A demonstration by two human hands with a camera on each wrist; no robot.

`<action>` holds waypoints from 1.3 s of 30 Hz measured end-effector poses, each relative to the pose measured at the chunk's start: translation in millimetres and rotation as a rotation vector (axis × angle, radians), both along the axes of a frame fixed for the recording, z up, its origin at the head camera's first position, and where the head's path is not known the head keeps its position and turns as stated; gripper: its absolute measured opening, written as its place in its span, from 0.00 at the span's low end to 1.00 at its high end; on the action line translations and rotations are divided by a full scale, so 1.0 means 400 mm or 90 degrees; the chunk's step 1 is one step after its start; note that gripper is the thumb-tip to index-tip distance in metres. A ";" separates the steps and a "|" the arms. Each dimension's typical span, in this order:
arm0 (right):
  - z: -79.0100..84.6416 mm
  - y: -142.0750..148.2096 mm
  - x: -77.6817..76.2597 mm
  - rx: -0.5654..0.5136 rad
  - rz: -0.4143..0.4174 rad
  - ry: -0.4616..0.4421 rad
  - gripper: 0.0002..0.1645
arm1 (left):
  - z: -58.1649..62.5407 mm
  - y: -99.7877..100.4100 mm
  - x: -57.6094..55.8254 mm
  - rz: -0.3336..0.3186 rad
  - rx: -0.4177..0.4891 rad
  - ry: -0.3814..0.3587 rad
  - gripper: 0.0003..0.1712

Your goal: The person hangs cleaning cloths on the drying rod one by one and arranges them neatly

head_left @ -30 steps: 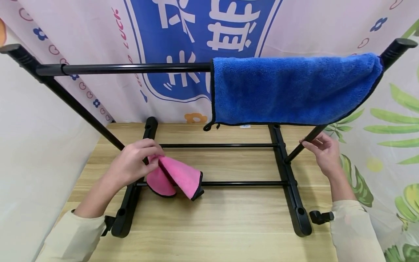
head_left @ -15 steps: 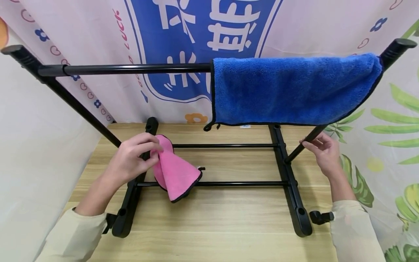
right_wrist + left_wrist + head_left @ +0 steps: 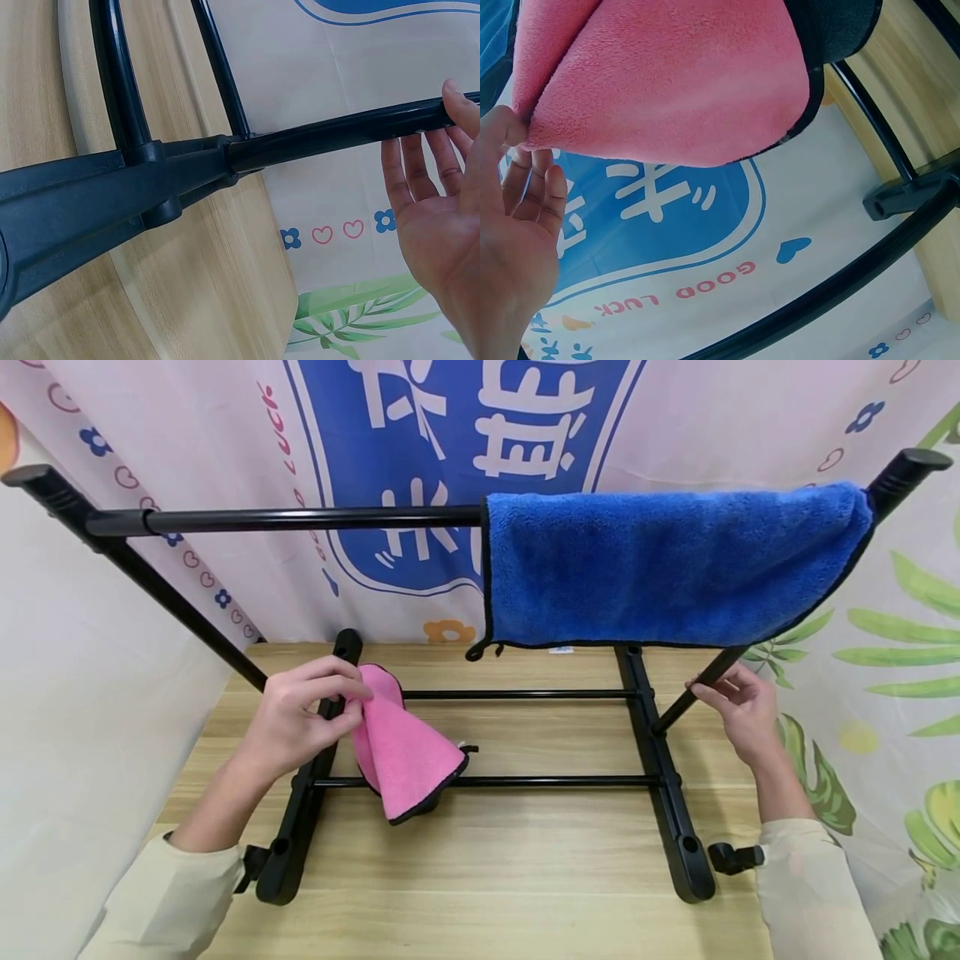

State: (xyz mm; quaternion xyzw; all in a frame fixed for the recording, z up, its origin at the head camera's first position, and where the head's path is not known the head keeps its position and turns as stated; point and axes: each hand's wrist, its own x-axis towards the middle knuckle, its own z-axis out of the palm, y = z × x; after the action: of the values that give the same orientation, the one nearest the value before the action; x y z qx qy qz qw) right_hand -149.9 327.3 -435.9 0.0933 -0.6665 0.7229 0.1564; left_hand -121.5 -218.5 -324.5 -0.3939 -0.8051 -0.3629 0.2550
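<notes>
My left hand (image 3: 288, 718) pinches a pink towel (image 3: 408, 747) with dark edging between thumb and fingers. The towel hangs folded from the pinch, above the lower bars of a black drying rack. Close up in the left wrist view, the pink towel (image 3: 682, 82) shows a plush face and a dark underside at one corner. My right hand (image 3: 746, 718) holds the rack's right upright pole (image 3: 671, 717) near its base. In the right wrist view, my thumb lies on one side of that pole (image 3: 322, 139) and fingertips touch the other.
A blue towel (image 3: 667, 568) hangs over the right half of the top bar (image 3: 315, 518). Two lower bars join the rack's left foot (image 3: 288, 835) and right foot (image 3: 686, 852). The rack stands on a wooden table (image 3: 510, 868), with a printed curtain (image 3: 247, 468) behind.
My left hand has lifted slightly and turned the pink towel, so its top edge stands higher and its front face shows more. The right hand has stayed on the pole.
</notes>
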 end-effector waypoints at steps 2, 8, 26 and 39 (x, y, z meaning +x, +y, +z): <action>0.000 0.000 0.000 0.001 0.000 0.000 0.05 | 0.004 0.000 0.001 0.003 0.007 -0.001 0.18; -0.001 0.000 0.001 -0.001 0.001 0.001 0.05 | 0.013 0.005 -0.001 0.011 0.041 0.035 0.13; -0.003 -0.003 0.000 -0.009 0.001 0.002 0.08 | 0.041 0.013 -0.006 0.012 0.090 0.087 0.06; -0.001 -0.004 0.001 -0.010 0.000 0.003 0.07 | 0.065 0.016 -0.005 -0.003 0.097 0.061 0.06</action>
State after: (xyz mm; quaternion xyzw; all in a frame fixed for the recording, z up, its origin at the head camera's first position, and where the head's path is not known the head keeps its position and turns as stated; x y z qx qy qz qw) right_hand -149.6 325.6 -436.3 0.0937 -0.6607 0.7276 0.1589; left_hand -123.6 -212.2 -298.5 -0.3918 -0.7612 -0.4045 0.3216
